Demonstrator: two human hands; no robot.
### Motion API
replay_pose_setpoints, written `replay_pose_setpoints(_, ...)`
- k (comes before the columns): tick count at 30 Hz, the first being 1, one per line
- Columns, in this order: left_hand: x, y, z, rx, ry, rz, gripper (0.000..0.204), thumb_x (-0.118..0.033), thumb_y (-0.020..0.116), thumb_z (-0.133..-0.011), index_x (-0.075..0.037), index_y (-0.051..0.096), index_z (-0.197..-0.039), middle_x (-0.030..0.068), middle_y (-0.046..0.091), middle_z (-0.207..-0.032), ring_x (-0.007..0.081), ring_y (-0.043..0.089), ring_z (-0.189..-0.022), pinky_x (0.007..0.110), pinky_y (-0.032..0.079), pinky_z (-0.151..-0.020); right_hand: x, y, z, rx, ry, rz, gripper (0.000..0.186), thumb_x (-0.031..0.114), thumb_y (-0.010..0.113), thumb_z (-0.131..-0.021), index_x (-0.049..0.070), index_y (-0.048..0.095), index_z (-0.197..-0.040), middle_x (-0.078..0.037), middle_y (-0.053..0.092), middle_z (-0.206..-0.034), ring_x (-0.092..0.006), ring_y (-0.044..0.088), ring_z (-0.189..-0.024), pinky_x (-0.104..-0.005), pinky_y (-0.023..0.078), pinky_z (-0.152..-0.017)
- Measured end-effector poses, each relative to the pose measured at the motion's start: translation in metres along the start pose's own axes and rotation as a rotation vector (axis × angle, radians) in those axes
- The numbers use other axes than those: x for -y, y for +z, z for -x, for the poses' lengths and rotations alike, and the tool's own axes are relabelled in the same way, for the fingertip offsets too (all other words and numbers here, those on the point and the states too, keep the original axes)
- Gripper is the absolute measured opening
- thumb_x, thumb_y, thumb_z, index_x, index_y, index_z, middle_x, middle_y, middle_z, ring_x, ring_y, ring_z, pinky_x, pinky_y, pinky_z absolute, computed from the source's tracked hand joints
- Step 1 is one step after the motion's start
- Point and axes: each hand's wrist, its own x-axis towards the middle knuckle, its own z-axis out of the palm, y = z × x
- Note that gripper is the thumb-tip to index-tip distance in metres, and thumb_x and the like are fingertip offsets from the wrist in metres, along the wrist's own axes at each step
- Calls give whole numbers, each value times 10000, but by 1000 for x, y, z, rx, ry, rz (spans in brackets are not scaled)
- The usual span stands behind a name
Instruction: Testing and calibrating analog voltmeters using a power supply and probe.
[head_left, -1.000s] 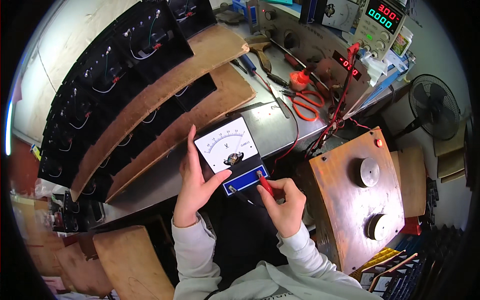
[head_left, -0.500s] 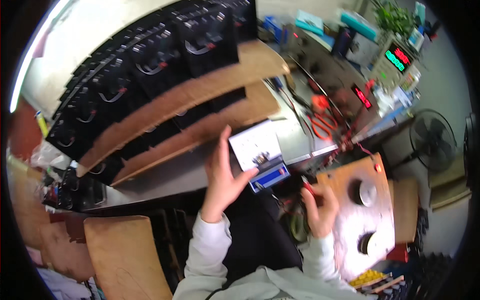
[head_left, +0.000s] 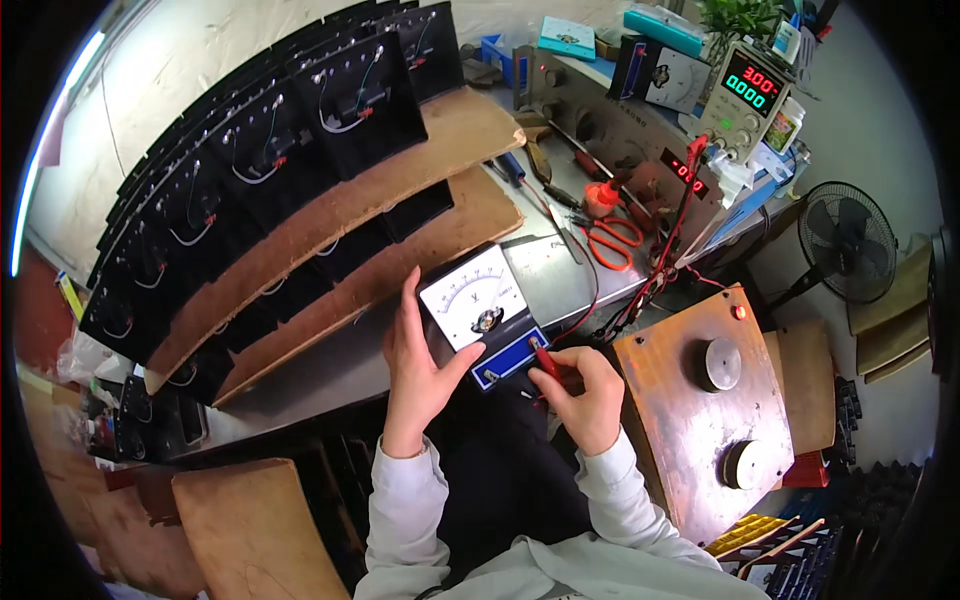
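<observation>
My left hand (head_left: 412, 375) grips an analog meter (head_left: 462, 292) by its left side, thumb over the lower front. The meter has a white dial face with a curved scale, a small round opening showing its inner parts, and a blue strip with two metal terminals below. Between the thumb and fingers of my right hand (head_left: 590, 398) is a red clip (head_left: 546, 364), its tip at the right-hand terminal of the blue strip. I cannot tell whether its jaws bite on the terminal. Part of the clip is covered by my fingers.
Black meter housings with wires (head_left: 255, 140) stand in rows on curved boards (head_left: 340, 245) at left. A lit power supply (head_left: 745, 105), orange-handled scissors (head_left: 614, 243) and a screwdriver are at the back right. A wooden panel with two metal knobs (head_left: 650, 400) sits at right, a fan (head_left: 848, 240) beyond.
My right hand has moved left and up, bringing the red clip from beside the meter to its right terminal. The left hand and meter have shifted slightly left in view as the head view turned.
</observation>
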Motion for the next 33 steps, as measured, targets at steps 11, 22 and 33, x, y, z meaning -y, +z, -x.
replay_pose_setpoints(11, -66, 54, 80, -8, -7, -181, 977, -172, 853, -744, -17, 312, -1542, 238, 373, -1500, 392, 431, -1355, 462, 460, -996, -14, -30, 25, 95, -143, 61, 1199, 341, 872, -617, -103, 228, -1526, -301, 445, -1448, -456, 477, -1307, -465, 381, -1099)
replay_pose_setpoints(22, -51, 48, 82, 123, 129, -86, 126, 13, 788, -756, -26, 673, -721, 72, 695, -775, 291, 673, -915, 368, 509, -860, -183, -188, -7, -477, 326, 643, 983, 336, 864, -672, -96, 385, -1414, -288, 563, -1261, -428, 564, -1151, -466, 454, -1016)
replay_pose_setpoints(33, -35, 21, 114, -49, 15, -55, 286, -66, 756, -839, -78, 695, -1118, 52, 706, -947, 238, 679, -870, 345, 499, -790, -212, -185, 10, -654, 307, 853, 1082, 352, 857, -752, -96, 256, -1532, -331, 384, -1516, -445, 396, -1408, -473, 315, -1182)
